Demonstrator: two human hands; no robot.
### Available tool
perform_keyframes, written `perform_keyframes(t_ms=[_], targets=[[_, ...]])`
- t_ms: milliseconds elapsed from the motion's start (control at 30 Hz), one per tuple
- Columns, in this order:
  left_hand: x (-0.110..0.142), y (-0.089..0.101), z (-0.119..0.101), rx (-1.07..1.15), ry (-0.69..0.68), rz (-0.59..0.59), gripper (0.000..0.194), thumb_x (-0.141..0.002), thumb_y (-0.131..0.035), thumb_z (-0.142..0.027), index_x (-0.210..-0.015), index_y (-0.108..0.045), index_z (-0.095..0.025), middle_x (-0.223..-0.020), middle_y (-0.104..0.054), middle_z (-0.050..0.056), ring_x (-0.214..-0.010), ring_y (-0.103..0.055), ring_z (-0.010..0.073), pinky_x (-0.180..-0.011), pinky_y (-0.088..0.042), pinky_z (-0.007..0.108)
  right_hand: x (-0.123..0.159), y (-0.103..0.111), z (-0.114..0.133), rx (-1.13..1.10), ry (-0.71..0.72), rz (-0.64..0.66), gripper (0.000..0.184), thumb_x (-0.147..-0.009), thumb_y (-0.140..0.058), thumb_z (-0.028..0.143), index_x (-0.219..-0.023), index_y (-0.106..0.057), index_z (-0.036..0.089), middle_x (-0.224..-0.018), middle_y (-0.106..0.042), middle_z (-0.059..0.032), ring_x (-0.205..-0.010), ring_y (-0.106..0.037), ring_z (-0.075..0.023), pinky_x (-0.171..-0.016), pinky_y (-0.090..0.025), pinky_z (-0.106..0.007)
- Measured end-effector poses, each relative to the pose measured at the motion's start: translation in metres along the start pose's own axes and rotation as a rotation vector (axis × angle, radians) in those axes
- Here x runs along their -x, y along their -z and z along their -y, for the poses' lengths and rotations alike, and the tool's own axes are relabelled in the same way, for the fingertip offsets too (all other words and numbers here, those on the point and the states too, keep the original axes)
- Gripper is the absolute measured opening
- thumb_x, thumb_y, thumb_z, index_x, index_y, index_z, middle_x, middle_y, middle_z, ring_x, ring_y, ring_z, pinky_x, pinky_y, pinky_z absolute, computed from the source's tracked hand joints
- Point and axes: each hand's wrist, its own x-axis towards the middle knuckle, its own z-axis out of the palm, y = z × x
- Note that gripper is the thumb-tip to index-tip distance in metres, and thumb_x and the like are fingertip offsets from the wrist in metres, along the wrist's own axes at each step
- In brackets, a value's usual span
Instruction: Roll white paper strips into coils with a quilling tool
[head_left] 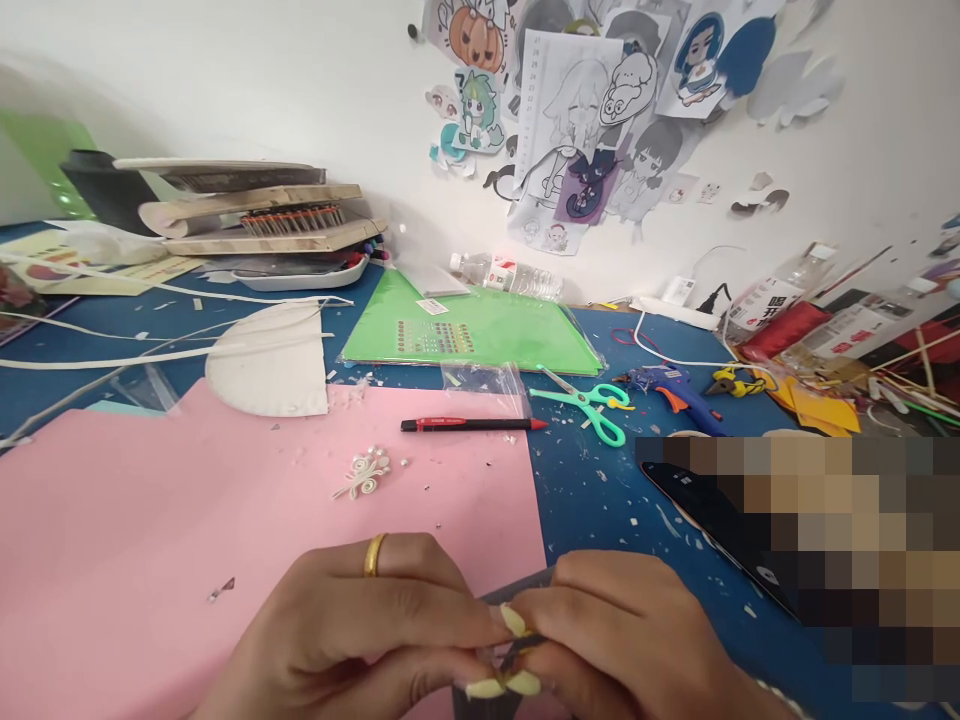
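Note:
My left hand (360, 630), with a gold ring on one finger, and my right hand (622, 640) meet at the bottom middle of the view. Between their fingertips they pinch a small dark grey strip (517, 605), most of it hidden by the fingers. Both hands hover over the near edge of a large pink paper sheet (187, 520). On the pink sheet lie a small white curled paper ornament (365, 472) and a red-and-black pen (472, 425).
Teal scissors (596, 403), a blue glue gun (679, 392), a green sheet (480, 330) with stickers, a water bottle (506, 272) and a white half-round paper piece (270, 360) lie on the blue table. Stacked books stand back left. Paper scraps are scattered about.

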Motion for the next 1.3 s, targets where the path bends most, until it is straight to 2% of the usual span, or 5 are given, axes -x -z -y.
perform_keyframes(t_ms=[200,600,800,1000,1300], targets=[[0.001,0.002,0.006,0.007,0.010,0.008,0.024,-0.076,-0.067,-0.018,-0.093,-0.072,-0.035,-0.067,-0.070,-0.001,-0.055,-0.065,0.0115,-0.054,-0.051,0.014,-0.004,-0.004,0.000,0.084,0.015,-0.071,0.043,-0.096,-0.032,0.031,-0.073,-0.063,0.015,-0.050,-0.052,0.0008,-0.043,-0.045,-0.0080,-0.042,-0.033,-0.021],[0.004,0.001,0.010,0.042,0.052,-0.006,0.024,-0.079,-0.065,-0.020,-0.094,-0.071,-0.037,-0.069,-0.070,-0.002,-0.059,-0.065,0.0109,-0.056,-0.050,0.014,0.001,-0.009,-0.002,0.074,-0.003,-0.057,0.046,-0.096,-0.030,0.032,-0.070,-0.064,0.014,-0.050,-0.051,0.0002,-0.042,-0.044,-0.0081,-0.040,-0.032,-0.021],[0.004,-0.006,0.012,0.114,0.059,-0.019,0.022,-0.080,-0.064,-0.024,-0.096,-0.070,-0.038,-0.066,-0.068,-0.001,-0.057,-0.063,0.0109,-0.055,-0.049,0.016,0.001,-0.019,-0.003,0.094,0.054,-0.327,0.036,-0.091,-0.040,0.025,-0.063,-0.059,0.016,-0.044,-0.045,0.0038,-0.036,-0.037,-0.0065,-0.036,-0.026,-0.023],[0.008,-0.004,0.013,0.093,0.079,-0.049,0.024,-0.079,-0.066,-0.023,-0.096,-0.070,-0.037,-0.065,-0.066,-0.002,-0.058,-0.062,0.0107,-0.055,-0.049,0.015,0.000,-0.007,0.000,0.080,-0.012,-0.112,0.033,-0.093,-0.037,0.025,-0.077,-0.064,0.014,-0.052,-0.055,0.0005,-0.044,-0.048,-0.0083,-0.043,-0.036,-0.021],[0.004,-0.003,0.013,0.083,0.031,-0.046,0.028,-0.077,-0.067,-0.019,-0.097,-0.070,-0.038,-0.065,-0.069,-0.001,-0.057,-0.062,0.0116,-0.053,-0.046,0.017,0.002,-0.006,0.001,0.125,-0.018,-0.067,0.037,-0.094,-0.035,0.026,-0.074,-0.064,0.015,-0.051,-0.054,0.0004,-0.044,-0.048,-0.0078,-0.043,-0.036,-0.020]])
